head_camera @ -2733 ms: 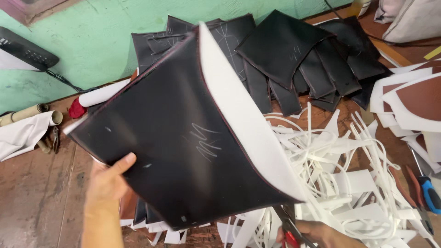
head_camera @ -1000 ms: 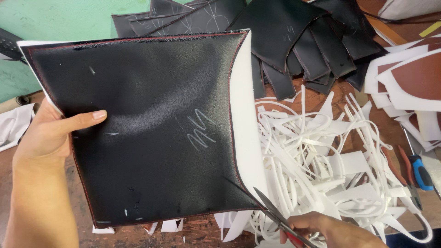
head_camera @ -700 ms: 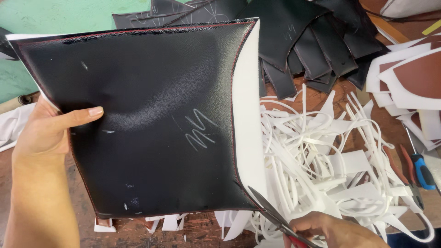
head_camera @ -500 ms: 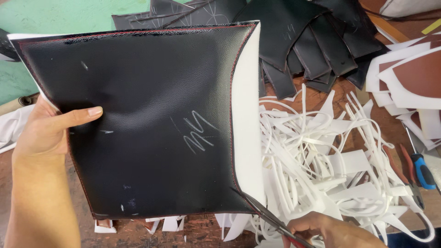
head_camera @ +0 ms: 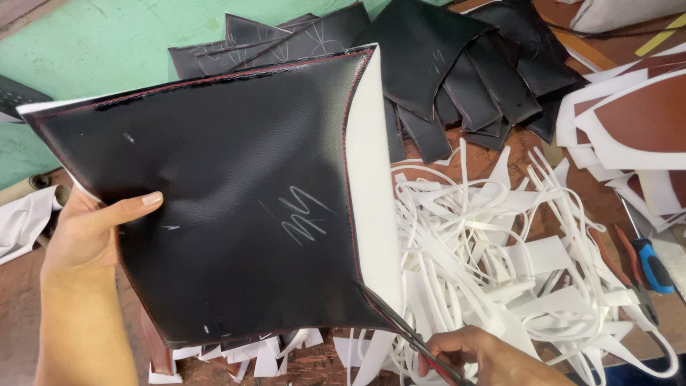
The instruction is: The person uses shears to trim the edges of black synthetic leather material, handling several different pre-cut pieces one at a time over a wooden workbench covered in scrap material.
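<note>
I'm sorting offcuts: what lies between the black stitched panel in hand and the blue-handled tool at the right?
In the head view, a tangled heap of white strips covers the table between the black panel and the blue-handled tool.

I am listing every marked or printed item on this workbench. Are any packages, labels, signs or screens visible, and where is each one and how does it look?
No package, label, sign or screen can be seen.
Chalk scribble: a pale grey zigzag, hand-drawn, right of centre on the black leather panel that the left hand holds.
Fainter chalk marks: thin pale curved lines on the black leather pieces at the top.
</note>
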